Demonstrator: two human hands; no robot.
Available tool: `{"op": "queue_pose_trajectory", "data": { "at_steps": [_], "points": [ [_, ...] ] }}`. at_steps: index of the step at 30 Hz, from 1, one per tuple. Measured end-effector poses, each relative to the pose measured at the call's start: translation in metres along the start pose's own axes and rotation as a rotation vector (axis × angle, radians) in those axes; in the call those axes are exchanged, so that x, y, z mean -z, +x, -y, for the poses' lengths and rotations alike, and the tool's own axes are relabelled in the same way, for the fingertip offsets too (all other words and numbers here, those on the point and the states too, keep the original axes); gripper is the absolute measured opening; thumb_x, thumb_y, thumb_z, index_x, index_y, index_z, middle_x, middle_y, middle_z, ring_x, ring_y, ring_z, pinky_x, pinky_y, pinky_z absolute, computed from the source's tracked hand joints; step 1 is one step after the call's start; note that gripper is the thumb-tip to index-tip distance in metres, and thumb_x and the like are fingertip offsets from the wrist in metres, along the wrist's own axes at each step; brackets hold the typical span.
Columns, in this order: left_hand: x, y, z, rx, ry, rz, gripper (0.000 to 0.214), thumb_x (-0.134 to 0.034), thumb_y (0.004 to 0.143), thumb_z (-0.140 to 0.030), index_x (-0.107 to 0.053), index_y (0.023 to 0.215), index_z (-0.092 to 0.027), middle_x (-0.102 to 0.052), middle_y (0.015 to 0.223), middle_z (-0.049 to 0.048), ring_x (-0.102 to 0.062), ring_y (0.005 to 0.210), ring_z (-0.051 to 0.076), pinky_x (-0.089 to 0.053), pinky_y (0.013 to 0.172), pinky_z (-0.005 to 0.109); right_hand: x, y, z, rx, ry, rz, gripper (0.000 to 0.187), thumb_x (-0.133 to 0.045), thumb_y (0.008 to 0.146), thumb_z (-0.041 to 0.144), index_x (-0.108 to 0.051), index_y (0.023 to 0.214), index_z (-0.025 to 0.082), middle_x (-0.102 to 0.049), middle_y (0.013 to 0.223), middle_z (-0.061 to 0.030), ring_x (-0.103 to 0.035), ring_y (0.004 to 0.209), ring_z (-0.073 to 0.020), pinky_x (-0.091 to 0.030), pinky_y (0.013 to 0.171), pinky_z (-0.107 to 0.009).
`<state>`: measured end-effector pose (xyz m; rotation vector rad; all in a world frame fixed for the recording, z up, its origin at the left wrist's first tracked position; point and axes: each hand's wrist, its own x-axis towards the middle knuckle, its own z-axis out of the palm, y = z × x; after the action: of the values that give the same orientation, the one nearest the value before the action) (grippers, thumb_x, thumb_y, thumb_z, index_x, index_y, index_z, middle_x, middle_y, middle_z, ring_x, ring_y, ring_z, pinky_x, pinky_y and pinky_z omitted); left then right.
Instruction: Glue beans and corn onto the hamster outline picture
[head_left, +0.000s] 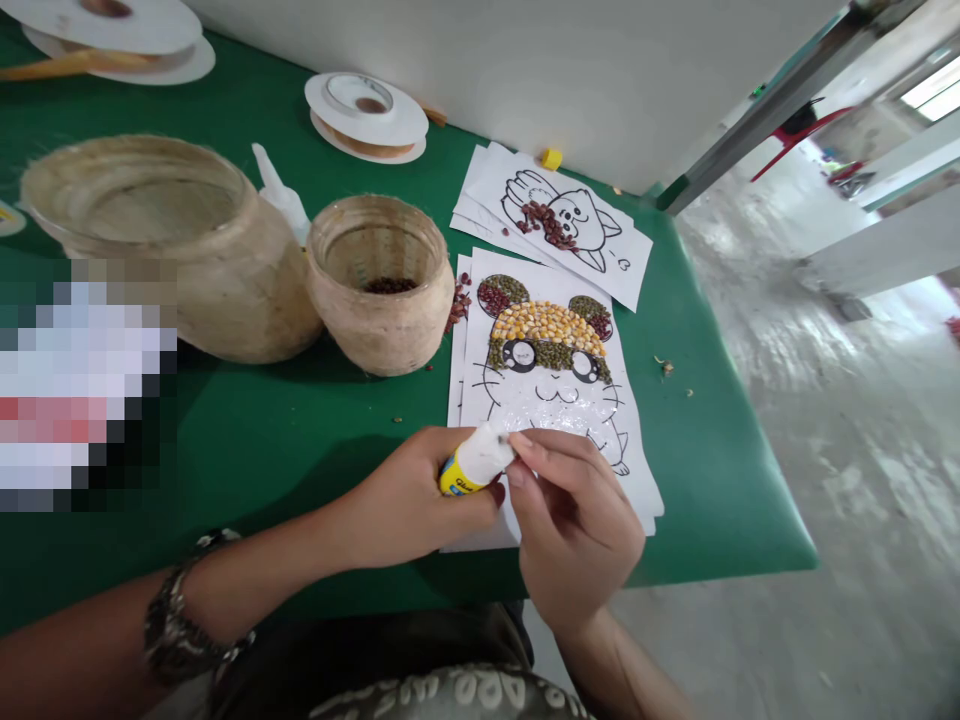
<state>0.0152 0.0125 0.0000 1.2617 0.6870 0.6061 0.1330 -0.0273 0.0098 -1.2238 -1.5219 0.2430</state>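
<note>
The left hand [416,492] grips the glue bottle [478,463] above the drawing [556,384]; the right hand [581,515] pinches at its nozzle [501,440]. It seems best to squeeze lightly, avoiding drips.

Rm R of hamster sheet [559,392], sm. pot [379,325] obst. L

Yellow-and-white glue bottle [477,462], black-outlined white drawing [555,382], yellow kernel band [551,326], olive-and-red ears [503,296], green tabletop [330,430]
</note>
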Motion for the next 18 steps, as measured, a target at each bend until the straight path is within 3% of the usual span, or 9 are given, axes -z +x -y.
{"op": "queue_pose_trajectory", "data": {
  "at_steps": [7, 12, 18],
  "points": [
    [0.001, 0.002, -0.003, 0.024, 0.007, -0.02, 0.011, -0.043, 0.063, -0.01, -0.04, 0.056, -0.018, -0.035, 0.052, -0.0088, -0.028, 0.049, 0.005, -0.026, 0.042, 0.015, -0.001, 0.001, -0.001, -0.072, 0.04, 0.009, 0.029, -0.059, 0.069, 0.002, -0.065, 0.088, 0.024, -0.067, 0.078, 0.0028, -0.06, 0.071, -0.0087, -0.051, 0.057, -0.02],
    [0.0, 0.002, -0.006, 0.038, 0.005, -0.041, 0.009, -0.044, 0.064, -0.011, -0.043, 0.058, -0.017, -0.038, 0.053, -0.0081, -0.03, 0.049, 0.006, -0.027, 0.044, 0.016, -0.002, 0.002, -0.002, -0.161, 0.187, 0.018, 0.031, -0.056, 0.069, 0.003, -0.067, 0.087, 0.027, -0.066, 0.077, 0.0016, -0.06, 0.072, -0.0107, -0.052, 0.058, -0.023],
    [0.0, 0.002, -0.004, 0.047, 0.036, -0.054, 0.01, -0.044, 0.067, -0.011, -0.044, 0.059, -0.017, -0.037, 0.053, -0.0081, -0.03, 0.05, 0.006, -0.027, 0.044, 0.016, -0.006, 0.0, -0.011, -0.447, 0.529, 0.045, 0.02, -0.053, 0.076, 0.016, -0.068, 0.08, 0.029, -0.063, 0.075, 0.0008, -0.059, 0.069, -0.0095, -0.052, 0.058, -0.022]
  ]
}}
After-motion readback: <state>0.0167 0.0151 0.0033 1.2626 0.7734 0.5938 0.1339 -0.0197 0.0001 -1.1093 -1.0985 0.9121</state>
